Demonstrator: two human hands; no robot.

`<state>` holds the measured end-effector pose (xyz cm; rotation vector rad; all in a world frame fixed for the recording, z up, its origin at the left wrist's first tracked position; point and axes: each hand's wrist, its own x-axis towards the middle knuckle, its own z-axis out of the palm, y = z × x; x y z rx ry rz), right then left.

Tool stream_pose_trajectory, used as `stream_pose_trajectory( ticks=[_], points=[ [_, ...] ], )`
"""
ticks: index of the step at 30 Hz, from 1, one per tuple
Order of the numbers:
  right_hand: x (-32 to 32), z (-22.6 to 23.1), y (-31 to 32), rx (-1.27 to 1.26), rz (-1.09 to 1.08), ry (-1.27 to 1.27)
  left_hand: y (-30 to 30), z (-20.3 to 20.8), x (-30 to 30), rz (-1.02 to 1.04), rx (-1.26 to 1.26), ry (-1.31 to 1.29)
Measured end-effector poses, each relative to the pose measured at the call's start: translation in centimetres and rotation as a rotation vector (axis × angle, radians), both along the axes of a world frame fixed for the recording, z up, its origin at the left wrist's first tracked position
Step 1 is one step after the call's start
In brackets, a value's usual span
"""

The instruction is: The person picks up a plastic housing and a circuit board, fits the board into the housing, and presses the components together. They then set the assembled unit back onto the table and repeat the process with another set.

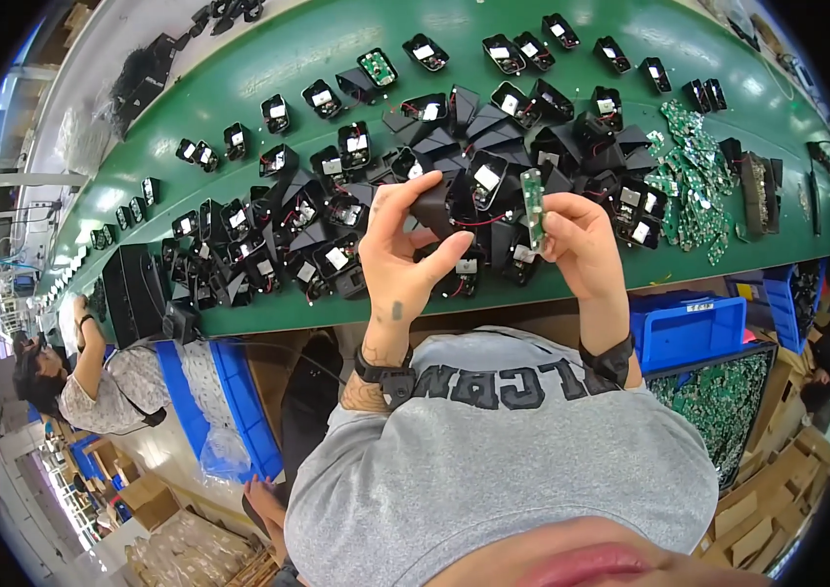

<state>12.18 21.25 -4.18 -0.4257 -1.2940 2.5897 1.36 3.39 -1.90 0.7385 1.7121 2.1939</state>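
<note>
My left hand (pixel 407 240) grips a black plastic housing (pixel 437 207) between the thumb and the bent fingers. A red wire shows at the housing's right side. Beside it, my right hand (pixel 581 238) pinches a narrow green circuit board (pixel 533 207) upright between thumb and fingers. Board and housing are a short way apart; whether a wire links them I cannot tell. Just beyond both hands lies a pile of black housings (pixel 344 256), many with white blocks and thin wires inside. Some of the pile is hidden behind my hands.
Loose green circuit boards (pixel 691 176) are heaped to the right on the green table (pixel 336 315). Several open housings (pixel 426 53) stand along its far side. Below the edge are a blue bin (pixel 691 328) and a black tray of boards (pixel 718 406). A co-worker (pixel 92 382) is at far left.
</note>
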Motion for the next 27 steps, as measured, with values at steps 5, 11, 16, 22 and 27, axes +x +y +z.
stream_pose_trajectory(
  ticks=[5, 11, 16, 22, 27],
  points=[
    [-0.3, -0.2, -0.6, 0.041, 0.007, 0.026, -0.4, -0.2, 0.6, -0.031, -0.036, 0.009],
    [-0.5, 0.1, -0.9, 0.114, 0.085, 0.03, -0.3, -0.1, 0.8, -0.031, -0.02, 0.006],
    [-0.7, -0.1, -1.1, 0.241, 0.109, -0.021, -0.4, -0.3, 0.7, -0.049, -0.03, -0.016],
    [-1.0, 0.9, -2.9, 0.775, -0.093, 0.069, 0.6, -1.4, 0.6, -0.072, 0.044, -0.146],
    [-1.7, 0.6, -2.7, 1.197, -0.266, 0.445, 0.6, -2.5, 0.8, -0.054, 0.07, -0.219]
  ],
)
